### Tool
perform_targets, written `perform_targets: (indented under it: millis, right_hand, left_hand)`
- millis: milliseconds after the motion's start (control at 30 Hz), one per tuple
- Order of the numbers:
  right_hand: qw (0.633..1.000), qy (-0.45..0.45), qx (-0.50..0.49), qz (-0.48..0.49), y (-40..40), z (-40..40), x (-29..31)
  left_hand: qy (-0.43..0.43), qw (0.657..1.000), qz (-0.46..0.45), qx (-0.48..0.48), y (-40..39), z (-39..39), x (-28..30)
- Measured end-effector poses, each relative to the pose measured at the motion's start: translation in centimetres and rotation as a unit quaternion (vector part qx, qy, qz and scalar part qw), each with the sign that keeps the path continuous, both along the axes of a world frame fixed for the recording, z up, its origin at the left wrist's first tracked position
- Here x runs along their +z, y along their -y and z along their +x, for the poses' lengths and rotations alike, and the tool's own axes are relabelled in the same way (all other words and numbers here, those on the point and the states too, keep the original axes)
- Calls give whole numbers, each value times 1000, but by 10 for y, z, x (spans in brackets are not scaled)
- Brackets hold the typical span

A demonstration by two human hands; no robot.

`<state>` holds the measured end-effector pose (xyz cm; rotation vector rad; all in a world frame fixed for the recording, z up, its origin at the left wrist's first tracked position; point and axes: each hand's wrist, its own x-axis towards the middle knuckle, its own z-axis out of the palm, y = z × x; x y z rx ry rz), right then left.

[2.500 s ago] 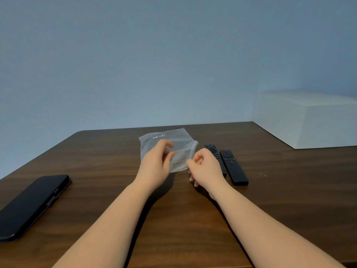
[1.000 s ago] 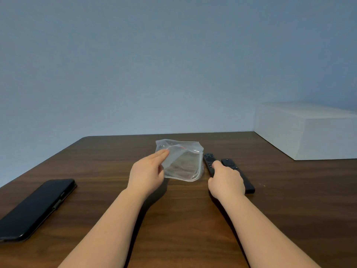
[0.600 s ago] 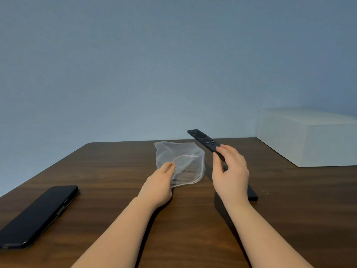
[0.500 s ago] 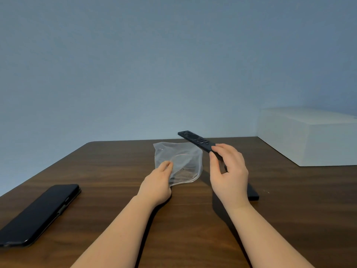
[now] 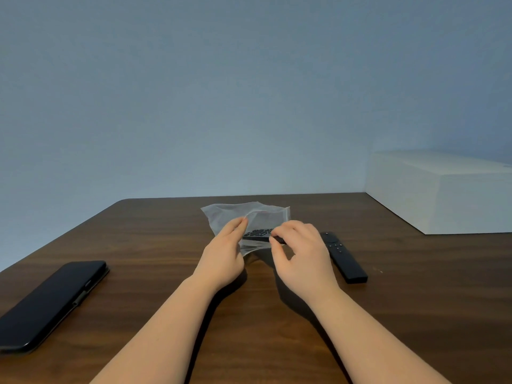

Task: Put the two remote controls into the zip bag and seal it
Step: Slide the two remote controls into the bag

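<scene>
Left hand (image 5: pixel 223 255) pinches clear crinkled zip bag (image 5: pixel 235 214); right hand (image 5: pixel 300 254) pinches slim black remote (image 5: pixel 256 234) half inside

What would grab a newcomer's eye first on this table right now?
Mid-table, the left hand holds the clear zip bag open while the right hand slides one black remote into it. The second remote lies flat just right of that hand. A black phone lies near the left edge.
</scene>
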<state>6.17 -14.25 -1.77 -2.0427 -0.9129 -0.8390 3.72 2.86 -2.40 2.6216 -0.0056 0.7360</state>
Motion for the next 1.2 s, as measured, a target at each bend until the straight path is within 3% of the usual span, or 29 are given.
perform_targets:
  millis: [200,500,933,1200]
  right_hand:
    - [991,-105,-22,-85,-3,9,-2]
    - [961,-250,-36,-114,-10,19,-8]
    - [954,-212,-75,-199,-30,29,-17]
    - [912,-221,-117,-325,-54,38,-6]
  left_hand:
    - [7,995,-12,-95,8,-3,-2]
    - [-42,994,4,-105,7,0,-5]
    - [-31,995,31,-95,2,1,-5]
    - [-28,995,22,-94,-2,6,-7]
